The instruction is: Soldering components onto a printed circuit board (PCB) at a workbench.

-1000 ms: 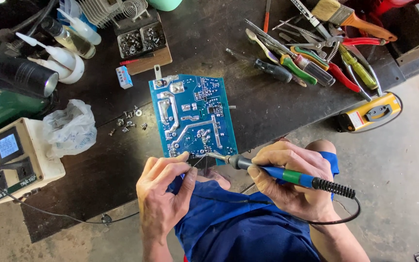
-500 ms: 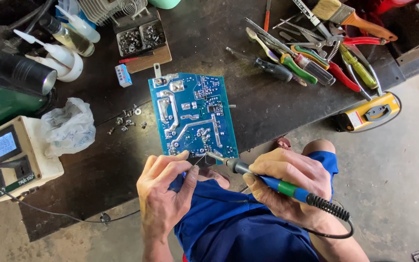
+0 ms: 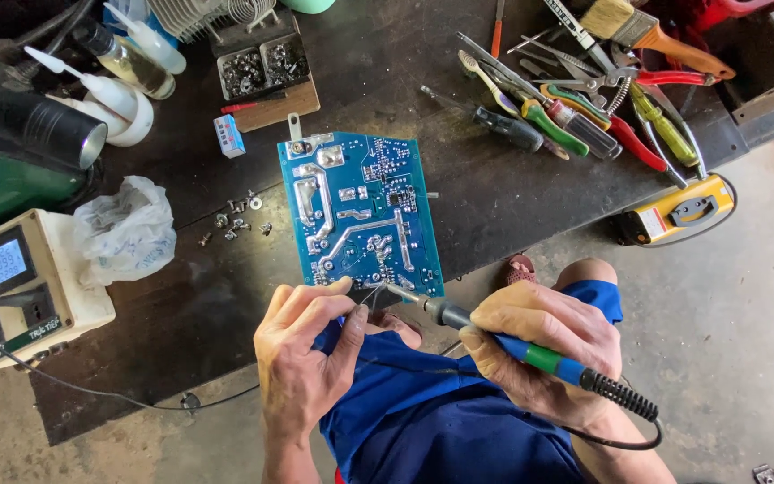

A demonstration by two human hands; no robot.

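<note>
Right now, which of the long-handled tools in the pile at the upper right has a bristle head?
The paintbrush at the top of the pile: orange handle, metal ferrule and a flat tuft of pale bristles. The screwdrivers and pliers beside it end in metal tips.

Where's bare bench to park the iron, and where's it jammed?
Free: the dark benchtop between the blue circuit board and the pile of hand tools; also the near-left stretch below the loose screws, beside the plastic bag. Crowded: the back-left glue bottles and that tool pile.
</note>
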